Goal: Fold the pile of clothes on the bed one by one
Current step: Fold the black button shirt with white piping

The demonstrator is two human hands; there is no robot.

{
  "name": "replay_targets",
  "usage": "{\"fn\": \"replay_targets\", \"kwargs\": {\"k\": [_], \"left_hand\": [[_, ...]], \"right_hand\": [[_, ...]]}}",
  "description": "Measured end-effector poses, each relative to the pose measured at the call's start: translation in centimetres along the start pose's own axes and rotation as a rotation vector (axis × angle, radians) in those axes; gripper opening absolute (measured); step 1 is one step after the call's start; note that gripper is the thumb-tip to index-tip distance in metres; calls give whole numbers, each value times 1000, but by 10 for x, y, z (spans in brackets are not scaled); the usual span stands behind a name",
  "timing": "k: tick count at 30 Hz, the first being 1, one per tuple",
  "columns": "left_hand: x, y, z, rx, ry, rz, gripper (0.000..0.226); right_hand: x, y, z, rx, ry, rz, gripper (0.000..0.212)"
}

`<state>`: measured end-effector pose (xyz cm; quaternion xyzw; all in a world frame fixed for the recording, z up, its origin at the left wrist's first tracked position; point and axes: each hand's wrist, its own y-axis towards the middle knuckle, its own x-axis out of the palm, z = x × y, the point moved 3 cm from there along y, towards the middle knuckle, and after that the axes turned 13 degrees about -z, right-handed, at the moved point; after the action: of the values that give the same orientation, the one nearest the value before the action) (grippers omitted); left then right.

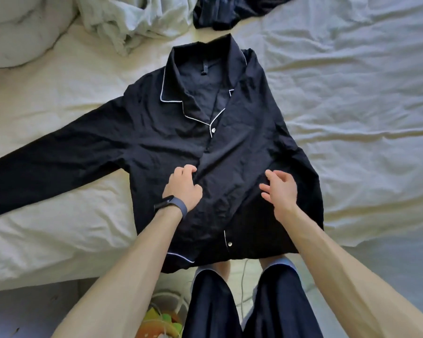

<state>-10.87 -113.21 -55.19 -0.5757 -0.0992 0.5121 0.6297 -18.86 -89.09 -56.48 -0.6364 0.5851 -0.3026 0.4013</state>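
One shirt (156,132) on bed (352,93), left hand (183,186) gripping its front, right hand (282,189) released, dark garment (230,13) beyond.

Shirt (156,142): dark woven cloth, matt, finely creased all over. Piping (162,89): white, smooth trim. Button (213,130): pale, glossy, material unclear. Sheet (352,93): cream cloth, matt, wrinkled. Pale heap (122,23): soft crumpled cloth, matt. Dark garment (220,13): matt cloth, same look as shirt. Wrist band (171,206): dark, smooth, rubbery plastic. Trousers (210,308): dark cloth, smoother.
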Motion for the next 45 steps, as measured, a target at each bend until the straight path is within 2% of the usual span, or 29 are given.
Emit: {"fn": "replay_targets", "kwargs": {"k": [4, 7, 10, 13, 15, 18, 21, 22, 24, 26, 28, 30, 34, 37, 40, 45], "left_hand": [[-28, 49, 88, 144, 14, 60, 46], [-52, 93, 145, 193, -7, 115, 52], [-74, 131, 188, 202, -54, 218, 54], [-92, 160, 217, 226, 10, 346, 49], [-98, 178, 231, 198, 91, 307, 49], [-100, 199, 243, 40, 236, 230, 53], [-101, 205, 248, -92, 350, 147, 68], [-101, 207, 250, -80, 390, 92, 65], [-103, 209, 254, -24, 414, 44, 44], [-108, 212, 257, 9, 302, 72, 35], [-110, 218, 262, 84, 17, 84, 28], [-111, 225, 272, 150, -170, 95, 30], [-99, 243, 280, 163, -183, 105, 30], [-88, 246, 273, 127, -103, 107, 41], [-78, 235, 265, 115, -116, 108, 50], [-50, 186, 236, 146, -119, 224, 45]], "right_hand": [[-15, 32, -53, 58, 280, -56, 34], [-18, 55, -72, 196, 570, -136, 32], [-28, 72, -74, 282, 619, -203, 25], [-51, 90, -73, 294, 776, -219, 16], [-67, 99, -75, 313, 883, -246, 9], [-77, 104, -75, 328, 918, -299, 7], [-76, 103, -72, 309, 837, -326, 13], [-74, 101, -72, 311, 785, -328, 19], [-71, 98, -72, 329, 714, -298, 24], [-71, 97, -74, 328, 710, -241, 21], [-75, 101, -77, 298, 767, -210, 24], [-79, 105, -81, 259, 825, -226, 13], [-84, 108, -79, 248, 775, -227, 15], [-85, 104, -78, 176, 587, -273, 17], [-79, 99, -75, 165, 317, -298, 29], [-63, 88, -58, 180, 12, -319, 26]]}}
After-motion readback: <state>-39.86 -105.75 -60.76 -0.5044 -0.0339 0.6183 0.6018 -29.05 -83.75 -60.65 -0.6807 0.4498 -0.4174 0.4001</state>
